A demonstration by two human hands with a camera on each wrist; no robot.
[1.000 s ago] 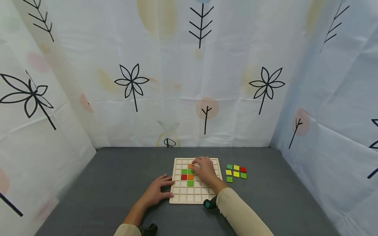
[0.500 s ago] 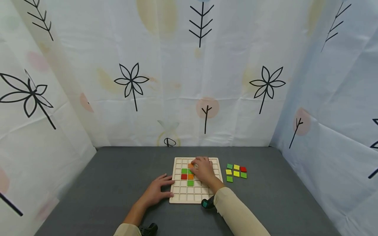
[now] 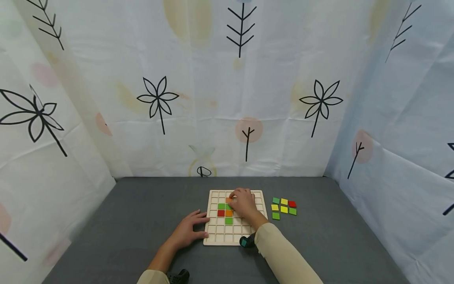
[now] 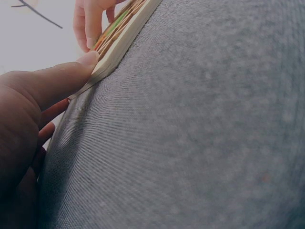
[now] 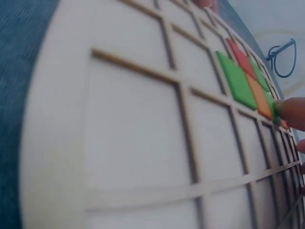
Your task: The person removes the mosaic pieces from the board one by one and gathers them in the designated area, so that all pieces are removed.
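A pale wooden grid board (image 3: 220, 237) lies on the grey table. My left hand (image 3: 188, 229) rests at its left edge with the fingers extended; the left wrist view puts the thumb (image 4: 64, 78) on the rim. My right hand (image 3: 245, 203) reaches over the upper middle, its thumb and index finger pinching the edges of an orange tile (image 3: 228, 200). Below this tile sit two green tiles side by side, a red tile (image 3: 221, 213) beside another orange tile (image 3: 228, 213), then a single green tile (image 3: 228, 221). In the right wrist view, the thumb (image 5: 291, 113) overlaps the tiles.
Right of the board, several loose tiles lie on the table: yellow tiles (image 3: 284, 209), green tiles (image 3: 276, 216) and a red tile (image 3: 292, 204). White patterned cloth (image 3: 213, 79) stands behind and beside the table (image 3: 149, 205). A dark wrist device (image 3: 247, 241) hangs over the board's front edge.
My right forearm and its wrist device have shifted slightly left, while the right fingertips stay at the orange tile. My left hand and the loose tiles keep their places.
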